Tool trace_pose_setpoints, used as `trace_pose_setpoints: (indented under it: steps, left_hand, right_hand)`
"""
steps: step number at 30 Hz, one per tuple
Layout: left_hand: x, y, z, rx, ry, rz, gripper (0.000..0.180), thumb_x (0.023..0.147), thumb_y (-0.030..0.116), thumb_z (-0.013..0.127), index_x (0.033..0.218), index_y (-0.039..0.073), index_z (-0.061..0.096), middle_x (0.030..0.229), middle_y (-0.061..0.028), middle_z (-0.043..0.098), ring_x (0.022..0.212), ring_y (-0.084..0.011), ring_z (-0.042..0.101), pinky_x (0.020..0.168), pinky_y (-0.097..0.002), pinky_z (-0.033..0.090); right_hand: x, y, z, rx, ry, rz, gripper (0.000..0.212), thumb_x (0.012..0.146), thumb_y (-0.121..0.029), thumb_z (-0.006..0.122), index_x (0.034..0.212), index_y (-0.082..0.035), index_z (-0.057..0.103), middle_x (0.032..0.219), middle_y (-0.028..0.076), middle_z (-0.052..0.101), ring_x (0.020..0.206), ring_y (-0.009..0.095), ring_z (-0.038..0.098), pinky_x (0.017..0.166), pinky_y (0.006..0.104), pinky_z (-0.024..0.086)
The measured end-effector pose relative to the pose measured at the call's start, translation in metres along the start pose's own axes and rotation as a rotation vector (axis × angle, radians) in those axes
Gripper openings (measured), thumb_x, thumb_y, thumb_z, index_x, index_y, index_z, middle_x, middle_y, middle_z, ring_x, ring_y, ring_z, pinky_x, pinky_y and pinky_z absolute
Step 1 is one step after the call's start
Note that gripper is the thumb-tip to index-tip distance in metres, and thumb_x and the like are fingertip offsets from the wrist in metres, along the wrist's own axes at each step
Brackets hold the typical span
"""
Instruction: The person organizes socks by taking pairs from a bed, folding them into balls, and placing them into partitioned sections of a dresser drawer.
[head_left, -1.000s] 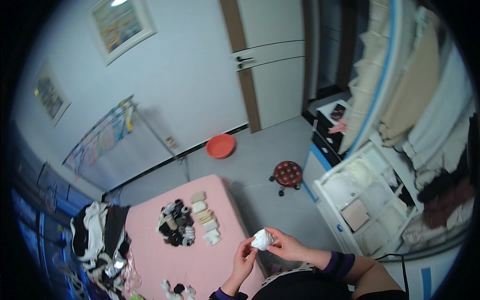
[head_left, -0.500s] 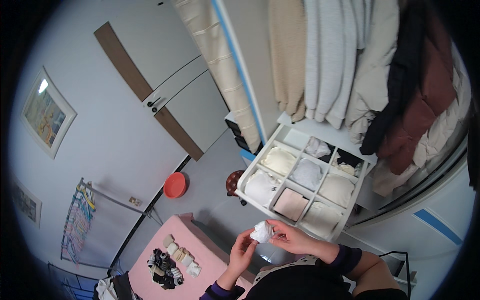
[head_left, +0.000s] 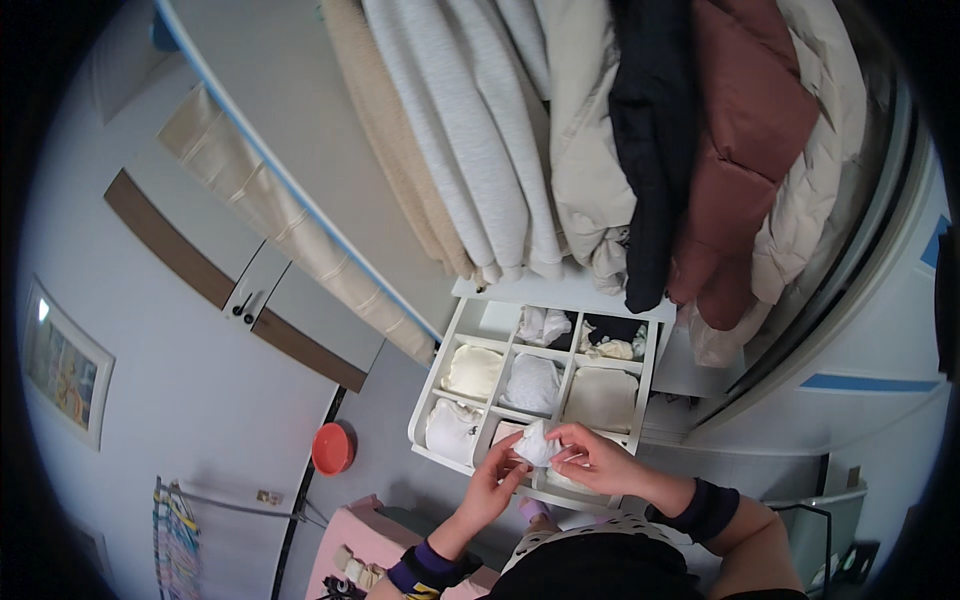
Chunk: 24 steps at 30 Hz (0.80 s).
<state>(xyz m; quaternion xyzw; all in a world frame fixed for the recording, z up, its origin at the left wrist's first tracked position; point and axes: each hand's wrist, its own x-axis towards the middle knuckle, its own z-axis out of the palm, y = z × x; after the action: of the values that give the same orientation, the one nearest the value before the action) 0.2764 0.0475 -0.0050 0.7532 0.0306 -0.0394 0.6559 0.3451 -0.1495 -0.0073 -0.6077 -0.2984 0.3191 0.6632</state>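
Note:
A small white cloth bundle (head_left: 537,443) is held between both hands, above the front of a pulled-out white drawer (head_left: 440,457). My left hand (head_left: 494,480) pinches its left side, and the fingers of my right hand (head_left: 594,464) grip its right side. Square compartments divide the drawer. Folded garments lie in several of them: a cream one (head_left: 472,372), a pale grey one (head_left: 532,383), a beige one (head_left: 601,399) and a white one (head_left: 453,430). A pink folded piece (head_left: 507,431) is partly hidden under my hands. The back left compartment (head_left: 487,318) holds nothing visible.
Coats and sweaters, among them a maroon jacket (head_left: 745,150), hang above the drawer. To the left, a red basin (head_left: 332,449) sits on the floor. A pink-covered bed (head_left: 350,520) at lower left bears small rolled items. Hangers (head_left: 177,540) hang on a rack.
My view has turned and moved nearer the wardrobe. My hands, with the white bundle, have come from beside the drawer's front to over its front compartments.

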Motion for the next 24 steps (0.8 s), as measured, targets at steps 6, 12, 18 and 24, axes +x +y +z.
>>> trace_pose_setpoints:
  steps: [6, 12, 18, 24]
  left_hand:
    - [0.054, 0.008, -0.028, 0.015, -0.208, -0.026, 0.052, 0.083, -0.002, 0.049, 0.13, 0.008, 0.03, 0.094, -0.0058, 0.046, 0.086, -0.0138, 0.055, 0.075, -0.024, 0.043]
    - [0.105, 0.01, -0.073, 0.009, -0.296, -0.008, 0.056, 0.083, -0.001, 0.05, 0.132, 0.011, 0.026, 0.097, -0.0076, 0.044, 0.085, -0.0145, 0.056, 0.072, -0.0239, 0.045]
    - [0.156, 0.006, -0.121, -0.025, -0.197, -0.125, 0.059, 0.083, 0.002, 0.047, 0.134, 0.012, 0.021, 0.107, -0.0111, 0.047, 0.089, -0.0187, 0.057, 0.074, -0.0274, 0.047]
    - [0.213, -0.021, -0.152, -0.072, -0.178, -0.218, 0.059, 0.082, 0.005, 0.048, 0.134, 0.012, 0.02, 0.106, -0.0111, 0.049, 0.087, -0.0184, 0.057, 0.073, -0.0289, 0.048]
  right_hand:
    - [0.024, -0.002, -0.009, -0.048, 0.095, -0.014, 0.037, 0.083, -0.006, 0.055, 0.116, -0.005, 0.039, 0.11, 0.005, 0.046, 0.093, 0.012, 0.052, 0.081, 0.027, 0.045]
    - [0.092, 0.003, -0.007, -0.174, 0.192, -0.004, 0.028, 0.08, -0.012, 0.058, 0.107, -0.004, 0.052, 0.1, 0.009, 0.053, 0.088, 0.016, 0.055, 0.077, 0.0281, 0.047]
    - [0.183, 0.031, -0.001, -0.281, 0.342, -0.109, 0.026, 0.077, -0.019, 0.061, 0.097, -0.002, 0.06, 0.086, 0.014, 0.059, 0.081, 0.021, 0.059, 0.071, 0.0291, 0.046]
    - [0.243, 0.046, -0.005, -0.536, 0.482, -0.079, 0.024, 0.074, -0.02, 0.062, 0.089, -0.002, 0.061, 0.092, 0.017, 0.056, 0.089, 0.031, 0.054, 0.077, 0.0362, 0.044]
